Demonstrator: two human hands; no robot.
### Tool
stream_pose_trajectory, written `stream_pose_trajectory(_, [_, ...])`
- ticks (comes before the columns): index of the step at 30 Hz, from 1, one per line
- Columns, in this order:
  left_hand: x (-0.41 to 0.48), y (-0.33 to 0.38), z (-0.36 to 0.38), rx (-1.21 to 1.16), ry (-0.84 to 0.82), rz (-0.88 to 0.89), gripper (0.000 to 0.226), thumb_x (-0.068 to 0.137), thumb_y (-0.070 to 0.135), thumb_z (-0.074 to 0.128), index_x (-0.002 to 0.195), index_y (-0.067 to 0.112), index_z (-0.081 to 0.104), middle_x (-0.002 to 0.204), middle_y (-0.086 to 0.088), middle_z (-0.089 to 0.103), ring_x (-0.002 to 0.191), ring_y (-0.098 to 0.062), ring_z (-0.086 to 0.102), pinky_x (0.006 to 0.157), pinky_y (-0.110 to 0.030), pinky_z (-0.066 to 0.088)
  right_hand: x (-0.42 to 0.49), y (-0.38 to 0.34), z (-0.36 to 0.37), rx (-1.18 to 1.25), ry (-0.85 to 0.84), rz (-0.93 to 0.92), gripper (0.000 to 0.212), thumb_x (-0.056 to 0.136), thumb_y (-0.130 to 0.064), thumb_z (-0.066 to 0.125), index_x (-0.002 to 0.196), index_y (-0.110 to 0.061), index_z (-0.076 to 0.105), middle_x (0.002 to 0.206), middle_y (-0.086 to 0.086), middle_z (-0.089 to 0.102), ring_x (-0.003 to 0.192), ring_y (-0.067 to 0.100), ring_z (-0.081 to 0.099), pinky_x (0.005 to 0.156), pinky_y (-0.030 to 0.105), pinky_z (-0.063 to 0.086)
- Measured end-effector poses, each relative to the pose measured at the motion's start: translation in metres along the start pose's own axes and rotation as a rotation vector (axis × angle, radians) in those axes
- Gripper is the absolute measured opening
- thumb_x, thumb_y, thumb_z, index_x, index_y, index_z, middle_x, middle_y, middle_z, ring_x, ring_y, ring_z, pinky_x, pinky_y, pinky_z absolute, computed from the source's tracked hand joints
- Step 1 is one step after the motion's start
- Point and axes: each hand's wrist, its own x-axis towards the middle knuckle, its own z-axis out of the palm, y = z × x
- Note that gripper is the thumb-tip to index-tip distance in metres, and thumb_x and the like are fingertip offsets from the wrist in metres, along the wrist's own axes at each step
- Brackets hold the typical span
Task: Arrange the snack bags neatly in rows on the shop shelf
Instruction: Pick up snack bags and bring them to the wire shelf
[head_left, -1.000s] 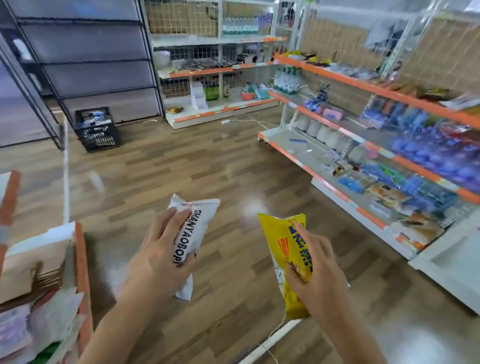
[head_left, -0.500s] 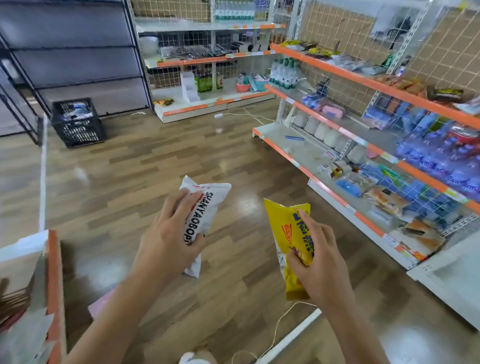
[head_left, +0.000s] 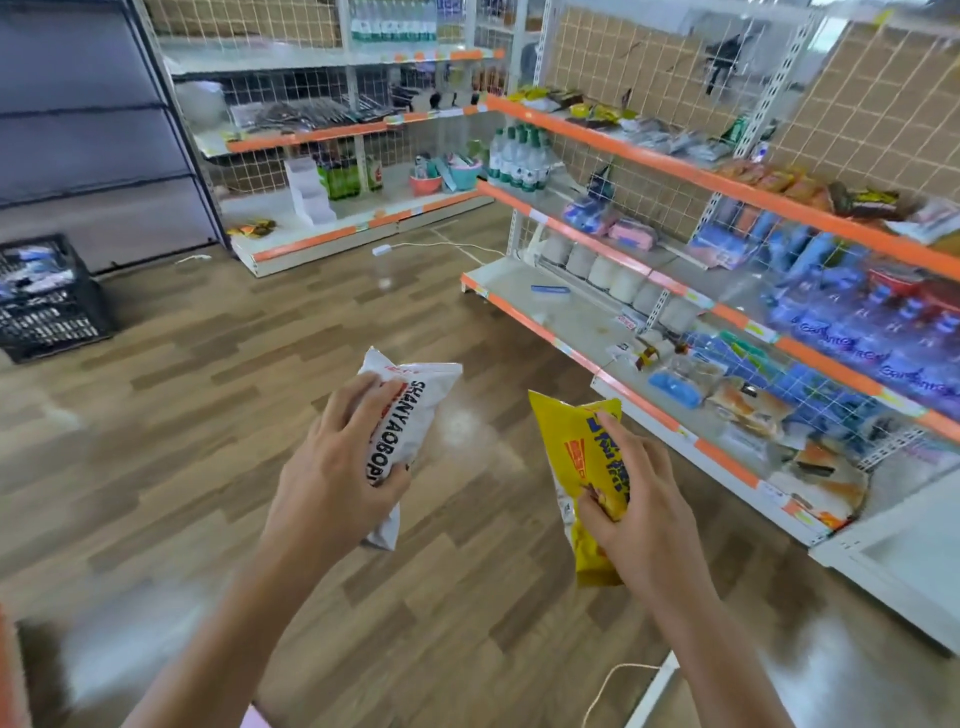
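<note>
Neither was shelved yet: left hand (head_left: 332, 478) gripped a white plastic snack bag (head_left: 418, 410), right hand (head_left: 649, 514) a yellow plastic snack bag (head_left: 569, 447)

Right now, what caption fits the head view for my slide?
Left hand grips a white snack bag, right hand a yellow snack bag, beside orange-edged shop shelves.

Both forearms reach forward from the near edge, side by side. The left hand (head_left: 337, 478) curls around a white snack bag (head_left: 415, 402); the right hand (head_left: 644, 499) clutches a yellow snack bag (head_left: 569, 436).
</note>
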Motion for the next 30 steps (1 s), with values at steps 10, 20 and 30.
stream_pose_trajectory(10, [0.107, -0.043, 0.029, -0.048, -0.029, -0.013, 0.072, 0.073, 0.020, 0.070, 0.136, 0.035, 0.041, 0.140, 0.017, 0.033, 0.117, -0.012, 0.049, 0.063, -0.028, 0.043, 0.113, 0.002, 0.042, -0.033, 0.030, -0.022, 0.073, 0.079, -0.015, 0.068, 0.140, -0.031, 0.033, 0.123, -0.003, 0.042, 0.095, 0.007, 0.046, 0.074, 0.025, 0.042])
stream_pose_trajectory(20, [0.274, -0.051, 0.087, -0.027, -0.026, 0.041, 0.074, 0.071, 0.019, 0.071, 0.137, 0.034, 0.040, 0.139, 0.017, 0.033, 0.113, -0.013, 0.050, 0.062, -0.027, 0.043, 0.279, 0.037, 0.057, 0.009, 0.084, -0.013, 0.074, 0.081, -0.015, 0.067, 0.141, -0.035, 0.030, 0.120, -0.006, 0.040, 0.105, 0.014, 0.050, 0.082, 0.036, 0.049])
stream_pose_trajectory(30, [0.431, -0.070, 0.137, -0.053, -0.008, 0.046, 0.073, 0.073, 0.021, 0.071, 0.137, 0.036, 0.039, 0.139, 0.019, 0.032, 0.117, -0.011, 0.047, 0.067, -0.029, 0.047, 0.443, 0.060, 0.084, -0.034, 0.114, -0.033, 0.074, 0.081, -0.015, 0.067, 0.140, -0.037, 0.030, 0.113, -0.012, 0.033, 0.094, 0.001, 0.039, 0.073, 0.021, 0.037])
